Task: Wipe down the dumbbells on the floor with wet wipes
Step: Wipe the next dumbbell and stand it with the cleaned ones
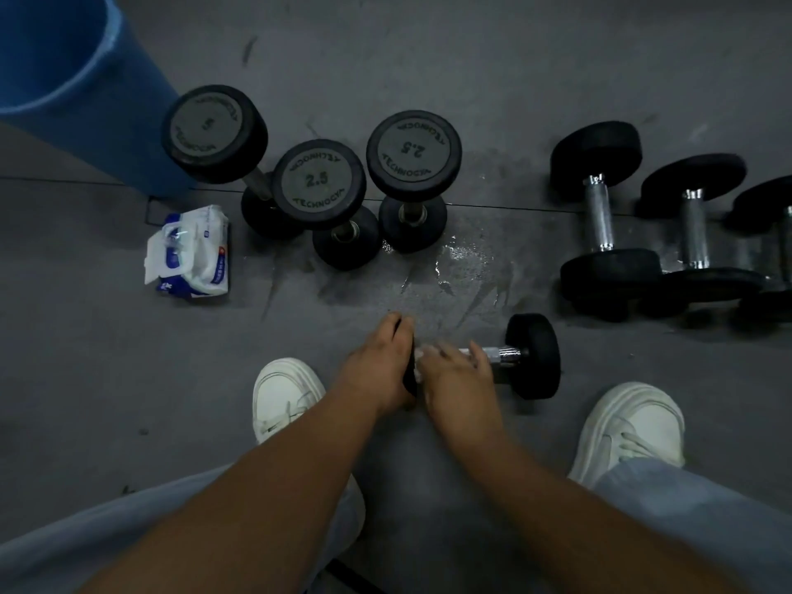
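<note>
The black dumbbell with a shiny metal bar (531, 355) lay on the grey floor (471, 79). The left hand (377, 366) gripped one round end. The right hand (458, 368) held a white wet wipe (424, 351) on the bar. It looked heavy and could roll, so holding an end seemed wise.

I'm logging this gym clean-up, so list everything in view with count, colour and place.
Upright dumbbells: three, black, centre-left.
Lying dumbbells: three, black with chrome handles, right.
Dumbbell being wiped: one, black, front centre.
Wet wipe: one, white, on its handle.
Wet wipes pack: one, white and blue, left.
Bin: one, blue, top left.
Shoes: two, white, bottom.
Left hand: gripping that dumbbell's head.
Right hand: holding the wet wipe.
</note>
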`<action>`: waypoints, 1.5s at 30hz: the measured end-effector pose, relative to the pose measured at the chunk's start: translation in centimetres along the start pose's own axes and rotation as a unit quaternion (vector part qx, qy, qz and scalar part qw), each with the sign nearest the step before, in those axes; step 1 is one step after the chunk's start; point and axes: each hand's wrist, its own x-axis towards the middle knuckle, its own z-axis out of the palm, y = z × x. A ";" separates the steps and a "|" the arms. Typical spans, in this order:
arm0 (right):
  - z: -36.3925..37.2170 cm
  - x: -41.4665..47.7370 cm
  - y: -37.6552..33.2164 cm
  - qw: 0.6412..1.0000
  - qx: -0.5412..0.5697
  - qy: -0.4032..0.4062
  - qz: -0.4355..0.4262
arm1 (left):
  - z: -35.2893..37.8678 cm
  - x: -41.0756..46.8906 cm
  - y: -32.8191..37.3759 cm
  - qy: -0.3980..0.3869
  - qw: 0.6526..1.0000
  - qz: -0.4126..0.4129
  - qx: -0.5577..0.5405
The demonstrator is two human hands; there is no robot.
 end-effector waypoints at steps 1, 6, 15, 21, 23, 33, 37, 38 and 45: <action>0.6 -1.5 -0.3 0.998 0.051 0.030 0.019 | -0.1 0.1 0.0 0.000 1.000 0.000 -0.003; 1.6 -1.6 -3.4 0.634 0.622 -0.008 0.459 | -0.2 -0.1 0.0 -0.004 1.000 0.002 -0.002; 0.9 0.8 -4.6 0.355 0.794 -0.009 0.493 | 0.1 0.1 -0.1 0.011 1.000 0.008 -0.008; -0.4 0.0 -4.6 0.584 0.695 0.011 0.420 | 0.4 -0.1 -0.3 0.012 1.000 0.016 -0.019; -1.5 0.4 -3.9 0.762 0.555 0.099 0.318 | 0.4 -0.1 -0.4 0.020 0.999 0.021 -0.024; 1.8 -2.1 1.0 0.994 -0.084 -0.061 -0.044 | 0.4 0.5 -0.4 0.003 1.000 0.015 -0.007; 0.7 1.0 0.1 0.992 -0.073 -0.101 0.004 | 0.1 0.4 -0.3 -0.001 1.000 0.014 0.003; 0.6 0.5 -0.3 0.993 -0.067 -0.094 0.018 | 0.1 0.2 -0.3 -0.004 1.000 0.013 -0.002; 1.5 -2.7 0.4 0.990 -0.111 -0.078 -0.028 | -1.4 1.0 0.2 -0.047 0.998 0.002 0.030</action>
